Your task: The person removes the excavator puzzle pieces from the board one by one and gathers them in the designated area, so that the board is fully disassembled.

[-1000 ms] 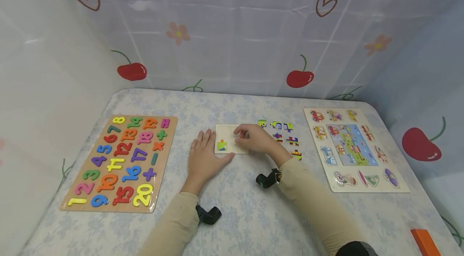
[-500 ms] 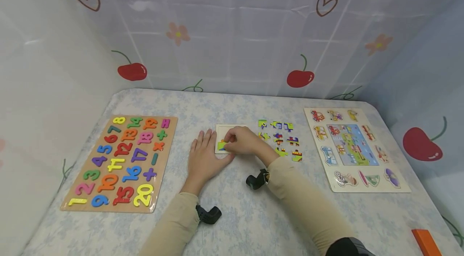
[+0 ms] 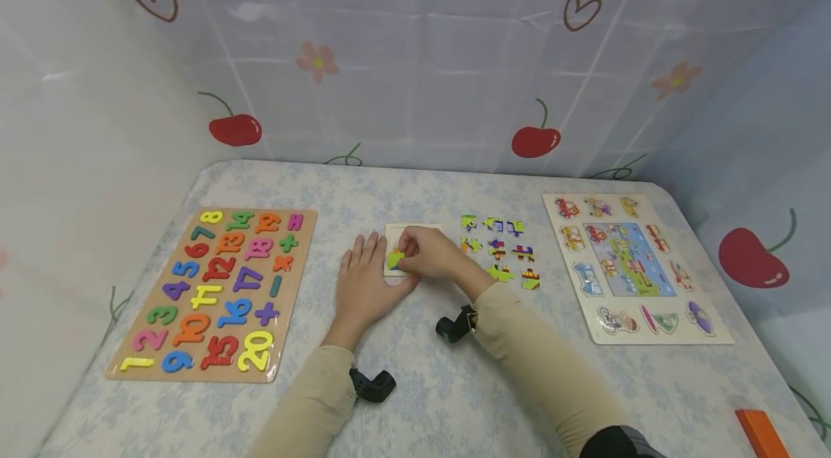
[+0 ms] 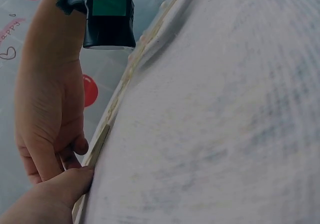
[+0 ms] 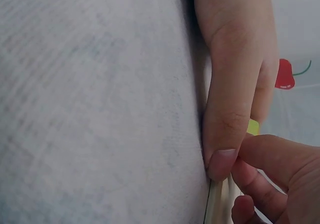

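Note:
A small wooden puzzle tray [image 3: 415,229] lies at the table's middle. My left hand [image 3: 365,281] lies with its fingers straight beside the tray's left edge, and its thumb touches the near edge. Over the tray, my right hand [image 3: 430,253] pinches a yellow-green jigsaw piece [image 3: 394,260] in the lower left corner. In the right wrist view, the yellow edge of the jigsaw piece [image 5: 253,127] shows above the fingers, raised from the tray; the rest of it is hidden by the hands. Several loose jigsaw pieces [image 3: 496,249] are laid out in rows right of the tray.
A number board [image 3: 295,292] with coloured numerals lies on the left. To the right is a picture puzzle board [image 3: 584,314] with vehicle and toy shapes. An orange block [image 3: 761,433] sits near the front right table edge. Printed curtains [image 3: 415,83] surround the table [image 3: 428,386].
My right hand has moved left and slightly down across the tray to the corner jigsaw piece and taken it between its fingertips. More loose pieces are uncovered. My left hand stays put.

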The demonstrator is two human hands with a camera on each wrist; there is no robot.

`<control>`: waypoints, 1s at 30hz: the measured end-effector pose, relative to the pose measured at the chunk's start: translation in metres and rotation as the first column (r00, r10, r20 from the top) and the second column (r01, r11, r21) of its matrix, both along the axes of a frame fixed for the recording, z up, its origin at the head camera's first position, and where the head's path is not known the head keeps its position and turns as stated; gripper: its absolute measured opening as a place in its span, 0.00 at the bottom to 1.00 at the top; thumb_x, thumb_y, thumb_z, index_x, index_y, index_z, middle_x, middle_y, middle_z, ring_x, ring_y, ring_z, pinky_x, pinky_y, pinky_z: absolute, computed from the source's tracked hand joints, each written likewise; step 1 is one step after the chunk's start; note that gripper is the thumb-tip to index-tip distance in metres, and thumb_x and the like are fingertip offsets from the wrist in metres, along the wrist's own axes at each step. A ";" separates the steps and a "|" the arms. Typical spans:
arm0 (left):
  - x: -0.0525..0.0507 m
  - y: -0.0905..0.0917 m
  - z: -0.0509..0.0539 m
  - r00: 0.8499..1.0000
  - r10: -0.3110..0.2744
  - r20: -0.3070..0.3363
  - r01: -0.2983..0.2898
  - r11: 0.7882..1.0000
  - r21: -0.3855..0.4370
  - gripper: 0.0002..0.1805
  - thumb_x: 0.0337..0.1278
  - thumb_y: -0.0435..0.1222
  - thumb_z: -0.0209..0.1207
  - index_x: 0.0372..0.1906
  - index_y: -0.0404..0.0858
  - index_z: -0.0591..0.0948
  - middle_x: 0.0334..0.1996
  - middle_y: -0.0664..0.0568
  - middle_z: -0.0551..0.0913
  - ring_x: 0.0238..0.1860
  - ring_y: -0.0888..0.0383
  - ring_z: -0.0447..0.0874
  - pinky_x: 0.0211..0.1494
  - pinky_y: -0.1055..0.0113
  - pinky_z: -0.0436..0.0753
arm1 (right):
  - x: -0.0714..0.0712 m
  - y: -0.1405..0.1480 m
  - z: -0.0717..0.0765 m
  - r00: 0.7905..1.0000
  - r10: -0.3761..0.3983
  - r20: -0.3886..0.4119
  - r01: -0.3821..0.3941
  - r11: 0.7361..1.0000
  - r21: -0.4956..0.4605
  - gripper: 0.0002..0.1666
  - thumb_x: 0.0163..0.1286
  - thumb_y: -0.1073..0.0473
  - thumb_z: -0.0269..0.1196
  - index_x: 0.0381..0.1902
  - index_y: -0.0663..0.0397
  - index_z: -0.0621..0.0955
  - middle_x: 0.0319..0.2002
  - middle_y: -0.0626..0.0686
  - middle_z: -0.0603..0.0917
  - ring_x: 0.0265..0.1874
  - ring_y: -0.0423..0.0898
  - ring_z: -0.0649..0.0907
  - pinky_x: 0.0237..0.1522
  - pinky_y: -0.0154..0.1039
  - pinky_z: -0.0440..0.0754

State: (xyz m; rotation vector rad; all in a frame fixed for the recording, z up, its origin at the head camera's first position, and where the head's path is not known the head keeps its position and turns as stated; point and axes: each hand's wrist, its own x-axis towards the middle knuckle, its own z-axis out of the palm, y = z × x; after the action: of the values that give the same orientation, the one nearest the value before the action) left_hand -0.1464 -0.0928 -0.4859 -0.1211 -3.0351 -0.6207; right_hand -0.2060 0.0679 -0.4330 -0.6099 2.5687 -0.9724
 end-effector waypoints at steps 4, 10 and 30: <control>0.000 0.000 0.000 1.000 -0.005 0.000 0.005 1.000 0.007 0.60 0.49 0.77 0.48 0.79 0.43 0.54 0.80 0.50 0.52 0.82 0.48 0.40 0.82 0.47 0.45 | 0.002 0.000 0.000 0.999 0.002 0.033 -0.001 1.000 -0.028 0.15 0.63 0.59 0.69 0.45 0.48 0.77 0.31 0.48 0.83 0.27 0.43 0.80 0.32 0.35 0.78; 0.000 -0.001 0.000 1.000 -0.004 -0.006 0.004 1.000 0.007 0.59 0.49 0.76 0.49 0.79 0.44 0.54 0.80 0.50 0.52 0.82 0.48 0.41 0.81 0.46 0.45 | 0.002 0.001 0.000 1.000 0.025 -0.013 -0.025 0.998 -0.056 0.15 0.68 0.59 0.65 0.52 0.45 0.80 0.35 0.48 0.84 0.27 0.42 0.80 0.32 0.35 0.79; 0.003 0.001 0.002 1.000 0.003 -0.024 -0.003 0.999 0.035 0.58 0.51 0.71 0.55 0.79 0.40 0.56 0.80 0.48 0.53 0.81 0.46 0.42 0.81 0.46 0.46 | 0.020 0.094 0.009 0.986 -0.167 -0.006 0.166 0.986 -0.029 0.12 0.68 0.55 0.66 0.49 0.46 0.81 0.36 0.51 0.81 0.31 0.47 0.76 0.31 0.38 0.76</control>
State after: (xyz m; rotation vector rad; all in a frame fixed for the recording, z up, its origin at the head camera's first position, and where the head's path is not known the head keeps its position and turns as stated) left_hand -0.1435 -0.0916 -0.4839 -0.1218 -2.9995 -0.6667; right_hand -0.1860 0.1614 -0.4236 -0.4122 2.6519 -1.0623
